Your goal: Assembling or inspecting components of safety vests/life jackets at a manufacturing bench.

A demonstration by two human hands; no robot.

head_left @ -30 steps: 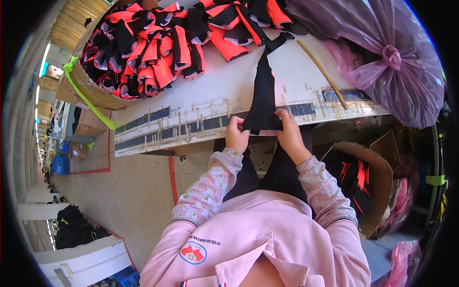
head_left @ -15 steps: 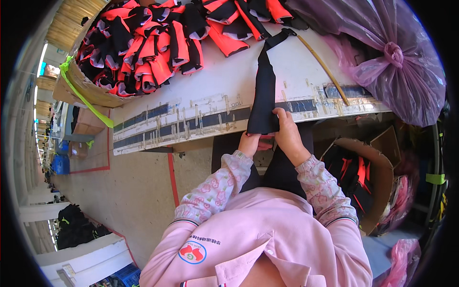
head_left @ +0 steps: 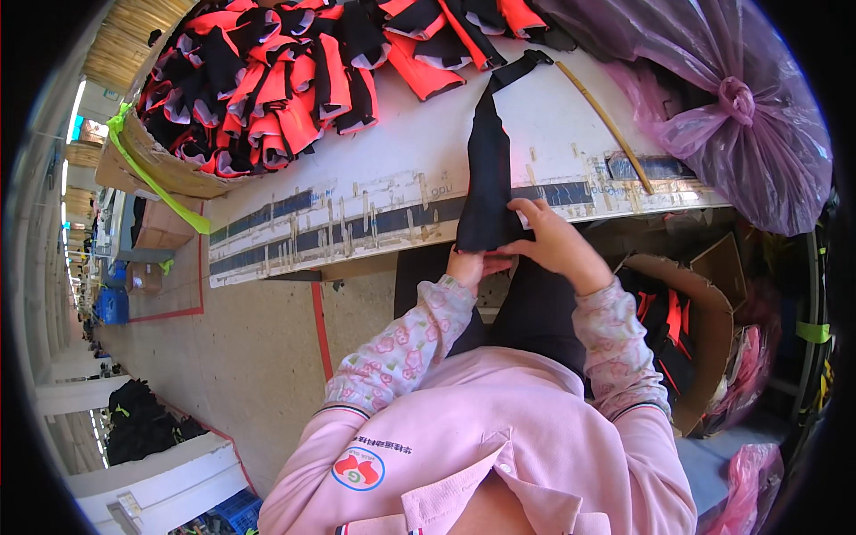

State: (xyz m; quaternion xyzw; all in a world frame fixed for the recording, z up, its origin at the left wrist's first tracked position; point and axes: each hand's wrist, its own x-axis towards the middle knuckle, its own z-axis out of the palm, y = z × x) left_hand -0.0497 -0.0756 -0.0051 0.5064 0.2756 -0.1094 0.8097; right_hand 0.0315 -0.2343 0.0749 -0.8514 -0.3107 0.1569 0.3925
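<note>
A long black fabric piece (head_left: pixel 490 152) lies lengthwise across the white table (head_left: pixel 374 160), its near end hanging over the front edge. My right hand (head_left: pixel 557 241) presses on that near end at the edge, fingers curled over the cloth. Just below the edge, my left hand (head_left: pixel 471 265) sits under the hanging end and grips it from beneath. Both sleeves are pink with a flower print.
A heap of red and black fabric pieces (head_left: pixel 294 71) fills the table's back. A tied purple plastic bag (head_left: pixel 731 107) stands at the right, a thin wooden stick (head_left: pixel 611 129) beside it. An open cardboard box (head_left: pixel 687 330) with red and black pieces sits below right.
My left hand dropped from the table edge to under the hanging end of the black piece. My right hand slid left over the end.
</note>
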